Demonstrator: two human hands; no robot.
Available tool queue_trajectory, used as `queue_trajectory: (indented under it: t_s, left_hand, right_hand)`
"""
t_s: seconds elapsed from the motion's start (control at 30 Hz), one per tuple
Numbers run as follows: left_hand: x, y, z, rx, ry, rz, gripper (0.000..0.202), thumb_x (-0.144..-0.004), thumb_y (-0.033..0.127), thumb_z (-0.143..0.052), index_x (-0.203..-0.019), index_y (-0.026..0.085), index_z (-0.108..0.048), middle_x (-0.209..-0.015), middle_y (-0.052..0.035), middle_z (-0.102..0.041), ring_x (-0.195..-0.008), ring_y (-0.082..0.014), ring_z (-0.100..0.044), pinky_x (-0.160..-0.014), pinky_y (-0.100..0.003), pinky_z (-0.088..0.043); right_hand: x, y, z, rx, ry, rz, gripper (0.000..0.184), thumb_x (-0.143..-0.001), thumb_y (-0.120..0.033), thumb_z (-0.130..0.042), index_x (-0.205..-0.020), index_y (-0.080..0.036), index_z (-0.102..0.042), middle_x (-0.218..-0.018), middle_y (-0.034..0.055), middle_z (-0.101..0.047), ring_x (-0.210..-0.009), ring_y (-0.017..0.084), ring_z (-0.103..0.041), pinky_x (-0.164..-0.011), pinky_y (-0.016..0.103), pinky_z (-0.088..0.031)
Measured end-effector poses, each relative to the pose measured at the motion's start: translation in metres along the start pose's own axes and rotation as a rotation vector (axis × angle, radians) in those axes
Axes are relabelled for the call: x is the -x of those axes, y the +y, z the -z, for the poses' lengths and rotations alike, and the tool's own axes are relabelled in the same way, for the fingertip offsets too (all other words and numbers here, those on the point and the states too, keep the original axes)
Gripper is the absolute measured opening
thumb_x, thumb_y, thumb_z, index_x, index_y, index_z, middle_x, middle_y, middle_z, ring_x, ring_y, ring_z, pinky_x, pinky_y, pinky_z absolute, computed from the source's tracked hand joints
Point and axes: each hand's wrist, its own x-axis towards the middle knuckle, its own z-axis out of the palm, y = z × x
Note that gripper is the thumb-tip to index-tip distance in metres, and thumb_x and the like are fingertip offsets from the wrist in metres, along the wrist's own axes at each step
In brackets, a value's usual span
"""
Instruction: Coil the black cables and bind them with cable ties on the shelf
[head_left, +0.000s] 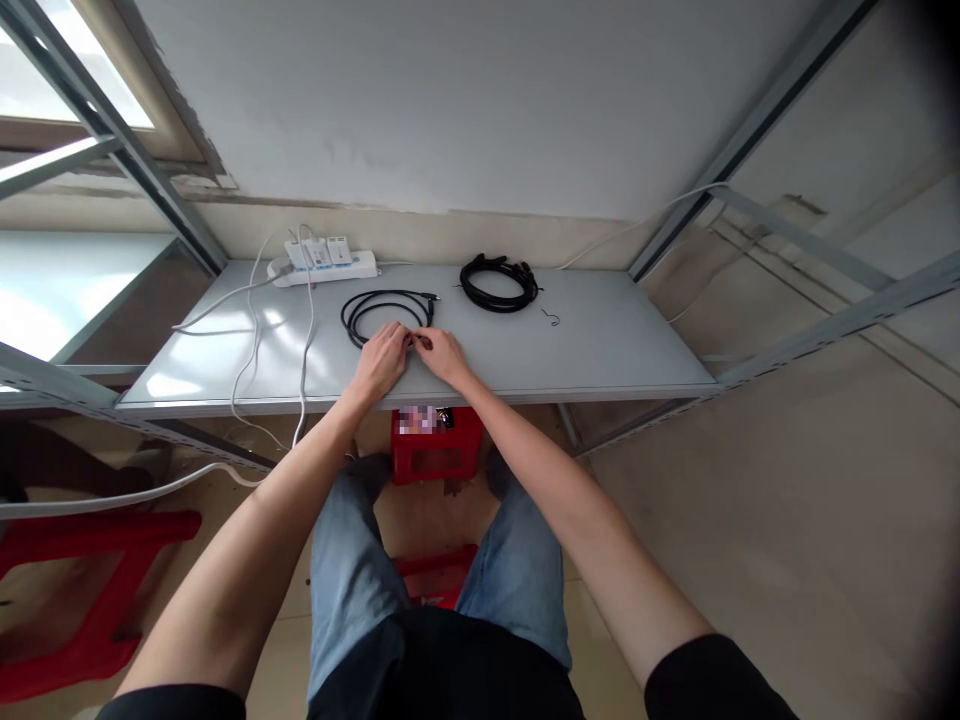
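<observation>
At the fingers (431, 340), coiled cable (390, 292)

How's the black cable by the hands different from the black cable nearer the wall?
The near cable lies in thin, open loops; the far cable makes a thicker bundle. The left hand and right hand are at the near cable, while neither touches the far cable. Both are black and coiled on the gray shelf.
</observation>
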Motion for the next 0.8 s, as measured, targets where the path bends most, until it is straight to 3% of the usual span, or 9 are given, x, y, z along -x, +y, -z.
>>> queue_trajectory:
  t_s: [0.13, 0.33, 0.5, 0.67, 0.8]
  left_hand:
    - [0.001, 0.002, 0.003, -0.001, 0.007, -0.014, 0.024, -0.109, 0.021, -0.044, -0.104, 0.022, -0.068, -0.110, -0.0150, -0.069, -0.109, -0.0317, -0.065, -0.092, -0.042, -0.052]
    - [0.002, -0.001, 0.002, 0.004, 0.009, -0.009, 0.025, -0.107, 0.017, -0.044, -0.106, 0.022, -0.069, -0.108, -0.0128, -0.070, -0.105, -0.0298, -0.067, -0.092, -0.039, -0.052]
    - [0.003, -0.005, -0.002, 0.020, 0.010, -0.037, 0.030, -0.107, 0.017, -0.044, -0.113, 0.022, -0.073, -0.111, -0.0128, -0.072, -0.106, -0.0293, -0.069, -0.095, -0.040, -0.053]
    - [0.004, -0.005, -0.003, 0.009, -0.005, -0.046, 0.039, -0.102, 0.013, -0.044, -0.124, 0.022, -0.075, -0.115, -0.0135, -0.075, -0.108, -0.0298, -0.070, -0.100, -0.043, -0.054]
    - [0.004, -0.005, -0.001, 0.035, 0.003, -0.063, 0.040, -0.101, 0.013, -0.046, -0.120, 0.025, -0.079, -0.118, -0.0137, -0.075, -0.110, -0.0298, -0.069, -0.102, -0.044, -0.053]
  right_hand:
    - [-0.003, 0.006, 0.002, -0.115, -0.022, 0.016, 0.021, -0.103, -0.023, -0.062, -0.106, -0.019, -0.082, -0.070, -0.0029, -0.063, -0.069, 0.016, -0.055, -0.067, 0.027, -0.037]
    - [-0.004, 0.012, -0.003, -0.237, -0.044, 0.048, 0.026, -0.097, -0.021, -0.069, -0.120, -0.017, -0.082, -0.066, -0.0058, -0.056, -0.065, 0.014, -0.048, -0.068, 0.027, -0.037]
    - [-0.004, 0.014, -0.005, -0.265, 0.002, 0.064, 0.019, -0.096, -0.026, -0.073, -0.109, -0.015, -0.082, -0.065, -0.0063, -0.050, -0.065, 0.014, -0.047, -0.067, 0.027, -0.038]
    - [-0.002, 0.008, 0.000, -0.162, -0.017, 0.039, 0.020, -0.100, -0.026, -0.071, -0.114, -0.018, -0.084, -0.064, -0.0062, -0.053, -0.065, 0.014, -0.048, -0.067, 0.026, -0.036]
    - [0.000, 0.004, 0.004, -0.085, -0.027, 0.052, 0.022, -0.104, -0.024, -0.067, -0.113, -0.022, -0.086, -0.070, -0.0031, -0.063, -0.070, 0.015, -0.054, -0.071, 0.026, -0.038]
